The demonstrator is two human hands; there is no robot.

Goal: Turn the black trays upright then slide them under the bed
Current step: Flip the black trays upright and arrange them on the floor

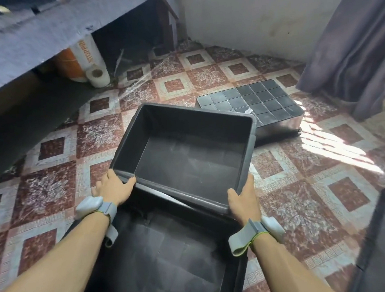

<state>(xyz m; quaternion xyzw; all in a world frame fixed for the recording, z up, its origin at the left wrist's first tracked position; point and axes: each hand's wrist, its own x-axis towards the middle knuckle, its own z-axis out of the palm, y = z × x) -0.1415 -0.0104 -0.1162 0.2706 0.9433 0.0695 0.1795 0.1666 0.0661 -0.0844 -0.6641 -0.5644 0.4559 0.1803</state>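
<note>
From my feed, the dark blue-grey bed frame [24, 44] fills the far left, with a shadowed gap beneath it. The patterned red and cream tiled floor [309, 193] spreads across the rest, and a grey fabric curtain [352, 36] hangs at the far right.

Nearest me sits a large black plastic tray [165, 266], upright on the floor between my forearms. I see only its bare dark bottom inside.

Just beyond it is a second black rectangular tray [187, 155], mouth up and tipped a little, its near edge overlapping the far rim of the first. Its inside is also bare.

My left hand [113, 186] grips this tray's near left corner, thumb lying along the rim. My right hand [241, 200] grips the near right corner, thumb on the rim and fingers wrapped out of sight down the outer wall.

Farther right, a third black tray [253, 102] lies upside down on the tiles. Its grid-ribbed underside faces up, with a small white sticker on it. It is just behind the held tray, and I cannot tell whether the two touch.

Under the bed, at the far left, stand an orange cylindrical container [68, 63] and a white tube with orange lettering [88, 52]. A white paper roll [97, 76] lies on its side just in front of them.
</note>
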